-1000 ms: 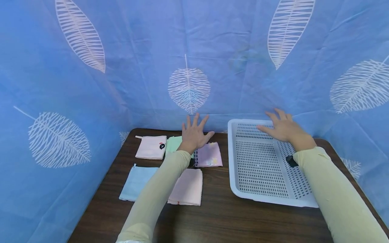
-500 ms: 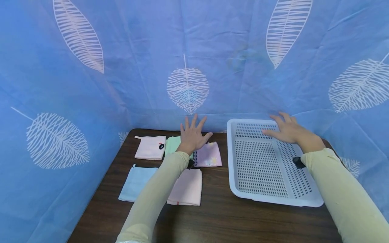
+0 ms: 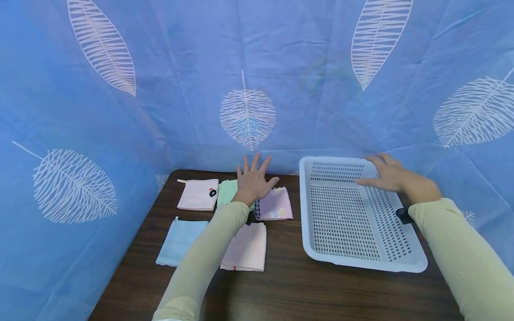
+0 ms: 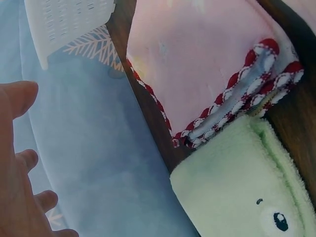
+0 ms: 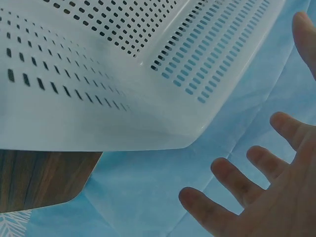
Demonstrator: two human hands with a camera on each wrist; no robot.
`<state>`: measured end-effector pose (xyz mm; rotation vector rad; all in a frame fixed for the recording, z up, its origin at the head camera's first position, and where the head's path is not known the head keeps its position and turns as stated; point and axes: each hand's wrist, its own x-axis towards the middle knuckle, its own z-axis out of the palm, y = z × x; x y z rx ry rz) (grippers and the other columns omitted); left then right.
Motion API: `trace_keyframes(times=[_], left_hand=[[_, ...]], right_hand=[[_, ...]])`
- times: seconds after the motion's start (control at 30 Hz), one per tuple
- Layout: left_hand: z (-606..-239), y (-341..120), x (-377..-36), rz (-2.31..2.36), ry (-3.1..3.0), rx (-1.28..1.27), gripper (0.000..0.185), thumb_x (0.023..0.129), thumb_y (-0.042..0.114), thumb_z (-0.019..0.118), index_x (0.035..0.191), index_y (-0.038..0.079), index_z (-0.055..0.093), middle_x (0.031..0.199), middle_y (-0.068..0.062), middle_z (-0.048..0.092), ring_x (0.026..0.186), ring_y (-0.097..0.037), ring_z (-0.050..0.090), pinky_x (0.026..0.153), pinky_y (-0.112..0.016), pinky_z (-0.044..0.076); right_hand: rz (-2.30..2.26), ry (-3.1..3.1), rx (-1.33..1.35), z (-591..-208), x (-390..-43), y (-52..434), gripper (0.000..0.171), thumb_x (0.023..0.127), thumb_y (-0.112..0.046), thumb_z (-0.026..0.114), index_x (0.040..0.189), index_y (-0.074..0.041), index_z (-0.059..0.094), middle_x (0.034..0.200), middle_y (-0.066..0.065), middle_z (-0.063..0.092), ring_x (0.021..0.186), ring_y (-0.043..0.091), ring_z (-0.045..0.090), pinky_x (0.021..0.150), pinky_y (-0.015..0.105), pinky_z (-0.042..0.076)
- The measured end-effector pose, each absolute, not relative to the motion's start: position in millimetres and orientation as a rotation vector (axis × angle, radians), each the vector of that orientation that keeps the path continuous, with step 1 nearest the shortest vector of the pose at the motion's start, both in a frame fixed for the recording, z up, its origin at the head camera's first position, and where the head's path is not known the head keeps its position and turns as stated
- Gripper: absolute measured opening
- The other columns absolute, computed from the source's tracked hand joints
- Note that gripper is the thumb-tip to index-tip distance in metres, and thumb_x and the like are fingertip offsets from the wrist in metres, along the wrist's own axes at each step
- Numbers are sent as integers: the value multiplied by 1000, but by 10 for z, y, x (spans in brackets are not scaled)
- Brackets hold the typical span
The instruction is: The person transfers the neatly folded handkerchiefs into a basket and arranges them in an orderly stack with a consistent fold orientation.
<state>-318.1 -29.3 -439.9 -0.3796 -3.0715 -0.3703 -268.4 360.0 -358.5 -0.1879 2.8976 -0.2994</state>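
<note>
Setting was a staged recording booth, not a lived-in room. Blue leaf-print sheets (image 3: 281, 67) walled a dark wood table (image 3: 289, 285) on three sides. Cloths (image 3: 199, 194) lay in rows beside a tray (image 3: 401, 266).

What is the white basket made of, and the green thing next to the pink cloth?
The white basket looks like smooth moulded plastic: glossy, rigid, with rows of punched slots. The green cloth looks like soft terry towelling, with its fuzzy, looped surface.
</note>
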Motion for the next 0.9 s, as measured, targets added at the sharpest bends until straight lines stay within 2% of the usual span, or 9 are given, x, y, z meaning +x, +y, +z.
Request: trace_keyframes(times=[0.3, 0.57, 0.9], left_hand=[[-4457, -270, -3213, -363, -3098, -394, 74, 101, 70, 35, 164, 42, 9, 175, -2, 0, 159, -45, -4, 126, -68, 8], [-4493, -278, -3187, -360, -3100, -385, 74, 101, 69, 37, 163, 43, 8, 175, 0, -2, 160, -43, -6, 127, -66, 6], [-4560, -332, -3096, -338, -3055, -388, 73, 101, 66, 41, 164, 38, 18, 174, -4, 10, 159, -44, 3, 126, -66, 9]], right_hand=[[-296, 2870, -196, -3596, -2612, 3657, 114, 83, -64, 75, 157, 6, 23, 156, 41, 12, 137, 68, 18, 107, 82, 26], [-294, 2863, -228, -3643, -2578, 3752, 106, 82, -53, 80, 152, 10, 31, 152, 44, 18, 134, 67, 25, 105, 80, 30], [-356, 2825, -202, -3756, -2471, 3848, 106, 78, -53, 83, 149, 10, 37, 152, 43, 17, 131, 69, 27, 104, 80, 33]])
